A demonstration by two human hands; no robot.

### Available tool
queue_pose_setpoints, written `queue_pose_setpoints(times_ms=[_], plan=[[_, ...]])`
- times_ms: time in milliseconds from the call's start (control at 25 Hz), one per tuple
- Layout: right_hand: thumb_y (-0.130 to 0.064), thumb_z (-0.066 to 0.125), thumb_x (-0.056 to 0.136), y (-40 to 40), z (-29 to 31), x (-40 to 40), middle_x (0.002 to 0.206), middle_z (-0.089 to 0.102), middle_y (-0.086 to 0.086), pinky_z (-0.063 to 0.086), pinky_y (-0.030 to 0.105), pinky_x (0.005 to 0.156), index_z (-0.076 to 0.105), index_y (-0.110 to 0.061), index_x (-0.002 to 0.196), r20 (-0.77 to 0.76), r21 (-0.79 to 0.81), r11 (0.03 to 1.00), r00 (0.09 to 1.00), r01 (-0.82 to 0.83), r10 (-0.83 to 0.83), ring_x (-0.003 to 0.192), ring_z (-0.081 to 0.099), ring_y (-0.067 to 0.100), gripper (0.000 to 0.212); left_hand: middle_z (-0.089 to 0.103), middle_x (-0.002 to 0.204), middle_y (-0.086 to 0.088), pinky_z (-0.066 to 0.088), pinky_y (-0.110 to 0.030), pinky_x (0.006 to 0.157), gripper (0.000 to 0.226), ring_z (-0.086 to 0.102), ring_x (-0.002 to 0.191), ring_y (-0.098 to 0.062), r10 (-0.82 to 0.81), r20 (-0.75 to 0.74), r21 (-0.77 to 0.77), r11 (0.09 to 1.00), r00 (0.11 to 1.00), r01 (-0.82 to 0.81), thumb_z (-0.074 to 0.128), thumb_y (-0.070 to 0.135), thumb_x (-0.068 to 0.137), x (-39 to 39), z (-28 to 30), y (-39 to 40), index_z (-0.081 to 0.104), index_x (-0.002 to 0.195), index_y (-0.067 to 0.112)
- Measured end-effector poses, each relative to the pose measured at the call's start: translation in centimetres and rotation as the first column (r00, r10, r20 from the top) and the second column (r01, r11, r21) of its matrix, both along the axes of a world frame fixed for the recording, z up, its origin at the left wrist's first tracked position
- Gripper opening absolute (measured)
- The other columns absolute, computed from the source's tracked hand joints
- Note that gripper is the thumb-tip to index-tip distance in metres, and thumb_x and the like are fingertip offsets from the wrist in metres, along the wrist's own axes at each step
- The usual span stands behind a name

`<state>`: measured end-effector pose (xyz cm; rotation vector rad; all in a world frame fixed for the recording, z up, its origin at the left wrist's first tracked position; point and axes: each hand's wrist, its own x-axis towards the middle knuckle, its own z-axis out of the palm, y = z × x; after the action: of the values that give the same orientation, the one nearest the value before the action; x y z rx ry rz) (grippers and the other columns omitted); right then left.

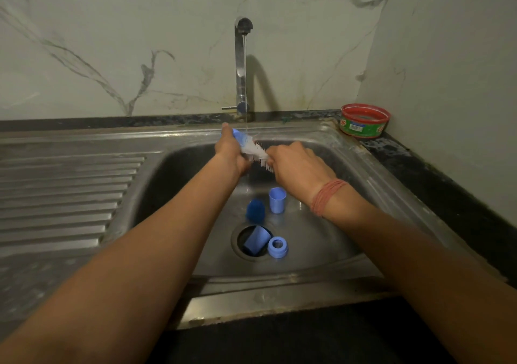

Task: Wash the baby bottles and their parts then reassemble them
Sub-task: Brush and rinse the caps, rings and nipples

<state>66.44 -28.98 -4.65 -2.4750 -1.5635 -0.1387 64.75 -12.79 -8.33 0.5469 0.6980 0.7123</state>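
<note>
Head view. I hold both hands over the stainless-steel sink basin (179,184), under a thin stream of water (245,84) running from the tall chrome tap (241,64). My left hand (230,154) is wrapped round the pale blue plastic handle of a white-bristled bottle brush (253,148) — the handle end pokes out above my fist, and the bristles slant down to the right. My right hand (298,168) is curled at the bristle tip; whether it holds a small part there I cannot tell, as the fingers hide it. The two hands sit close together, joined by the brush. A band of reddish thread (327,197) circles my right wrist.

On the basin floor below my hands: a light blue plastic cap (277,200) standing upright with its open end up, a dark blue rounded piece (255,209) just beside it to the left, a light blue cylindrical bottle part (256,239) lying tilted in the drain opening (241,247), and a light blue threaded collar ring (277,247) touching the drain's right edge.

Ribbed steel draining board (70,195) to the left. A red-rimmed round tub with a green label (363,121) stands on the dark stone counter (447,195) at the back right corner, well apart from the basin parts. Marbled white wall tile (112,42) behind.
</note>
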Motion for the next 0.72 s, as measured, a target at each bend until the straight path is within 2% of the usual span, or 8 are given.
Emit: queue_pose_setpoints(times_ms=[160,240,320,400,440,520,600,720], plan=[[-0.018,0.040,0.100,-0.5,0.2,-0.9,0.088,0.039,0.007,0.034,0.036,0.067,0.055,-0.015,0.113,0.023,0.000,0.999,0.999,-0.045,0.045,0.086,0.052,0.033,0.020,0.055,0.133,-0.024,0.048,-0.057,0.089,0.068,0.059,0.114,-0.043,0.029,0.018,-0.113,0.993,0.999,-0.027,0.057,0.050,0.096,-1.0,-0.7,2.5,0.041,0.144,0.005],[-0.015,0.041,0.099,-0.6,0.5,-1.2,0.082,0.039,0.005,0.034,0.035,0.064,0.056,-0.015,0.109,0.031,0.002,0.998,0.998,-0.059,0.059,0.076,0.046,0.028,0.018,0.055,0.134,-0.026,0.047,-0.059,0.096,0.070,0.058,0.114,-0.045,0.021,0.013,-0.116,0.993,1.000,-0.019,0.058,0.051,0.094,-1.2,-1.1,3.1,0.040,0.144,0.005],[-0.013,0.042,0.097,-1.1,0.8,-1.2,0.080,0.039,0.004,0.032,0.034,0.063,0.055,-0.016,0.102,0.017,-0.001,0.998,0.998,-0.059,0.059,0.074,0.044,0.027,0.014,0.057,0.131,-0.025,0.048,-0.059,0.096,0.067,0.060,0.112,-0.045,0.041,0.018,-0.102,0.994,0.999,-0.039,0.060,0.051,0.093,-1.5,-1.7,3.9,0.044,0.138,0.004],[-0.013,0.044,0.096,-1.6,1.1,-1.1,0.085,0.046,0.006,0.033,0.034,0.063,0.050,-0.021,0.092,0.000,0.019,0.997,0.997,-0.075,0.075,0.076,0.047,0.028,0.011,0.062,0.121,-0.019,0.054,-0.049,0.093,0.053,0.065,0.106,-0.036,0.117,0.009,-0.051,0.992,0.993,-0.117,0.059,0.048,0.095,-2.6,-2.3,5.3,0.053,0.124,0.004],[-0.014,0.046,0.096,-1.8,1.2,-0.9,0.088,0.051,0.007,0.035,0.034,0.064,0.048,-0.023,0.088,0.005,0.039,0.995,0.996,-0.087,0.087,0.078,0.051,0.029,0.013,0.065,0.110,-0.014,0.056,-0.039,0.090,0.042,0.067,0.099,-0.026,0.172,-0.005,-0.012,0.985,0.985,-0.172,0.058,0.046,0.096,-3.2,-2.4,6.0,0.057,0.113,0.007],[-0.015,0.047,0.095,-1.8,1.3,0.2,0.091,0.056,0.010,0.040,0.035,0.067,0.045,-0.026,0.085,0.043,0.077,0.993,0.996,-0.084,0.081,0.083,0.056,0.033,0.015,0.059,0.083,-0.004,0.055,-0.018,0.069,0.030,0.061,0.073,-0.011,0.231,-0.022,0.052,0.972,0.973,-0.229,0.057,0.042,0.098,-4.1,-2.1,6.5,0.058,0.093,0.013],[-0.017,0.045,0.096,-1.5,1.1,1.3,0.091,0.057,0.012,0.042,0.035,0.069,0.050,-0.025,0.088,0.055,0.136,0.989,0.998,-0.051,0.044,0.086,0.058,0.034,0.012,0.057,0.078,-0.002,0.051,-0.015,0.055,0.025,0.056,0.064,-0.008,0.200,-0.034,0.160,0.968,0.979,-0.193,0.061,0.038,0.096,-3.8,-1.4,6.1,0.058,0.089,0.015],[-0.018,0.045,0.095,-1.4,0.6,2.8,0.092,0.061,0.016,0.048,0.040,0.070,0.058,-0.021,0.100,0.085,0.245,0.969,0.996,-0.019,-0.002,0.085,0.058,0.038,0.014,0.063,0.088,0.000,0.053,-0.016,0.063,0.018,0.060,0.074,-0.008,0.048,-0.002,0.329,0.943,0.999,-0.045,0.062,0.034,0.096,-2.5,-0.8,4.3,0.062,0.097,0.016]])
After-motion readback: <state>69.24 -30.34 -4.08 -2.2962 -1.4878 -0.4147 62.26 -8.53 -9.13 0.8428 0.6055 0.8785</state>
